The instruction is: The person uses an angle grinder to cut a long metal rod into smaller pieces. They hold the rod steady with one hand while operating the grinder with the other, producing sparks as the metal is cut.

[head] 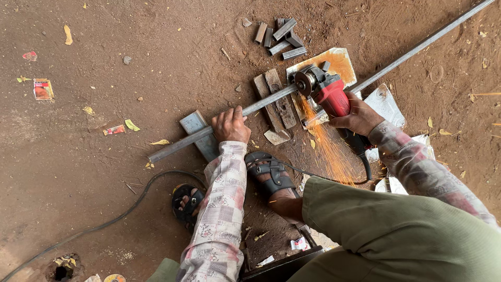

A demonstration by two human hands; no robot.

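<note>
Head camera looks straight down on packed brown dirt where I crouch. My left hand [230,125] lies palm down on a long grey metal bar [271,99], fingers curled over its top and pressing it down; the bar runs on a slant from lower left to the upper right corner. Under it, just left of that hand, sits a pale flat block [194,124], and to the right of the hand two weathered wooden pieces [275,102] cross beneath the bar.

My right hand [359,116] is wrapped tight around the red body of an angle grinder [322,89]. Its disc meets the bar right beside the wooden pieces, and a stream of orange sparks [329,151] sprays down toward my leg. A rust-stained pale slab [339,61] lies under the grinder head. The grinder's black cord [365,167] loops away from its tail; where it goes past my knee I cannot quite make out.

My sandalled foot [271,175] is planted between my arms, close to the bar, and a second sandal [188,203] shows behind my left sleeve. A small heap of short cut metal pieces [282,36] lies well above the bar. A dark cable [109,219] curves across the dirt at lower left, with scattered yellow leaves and paper scraps about.
</note>
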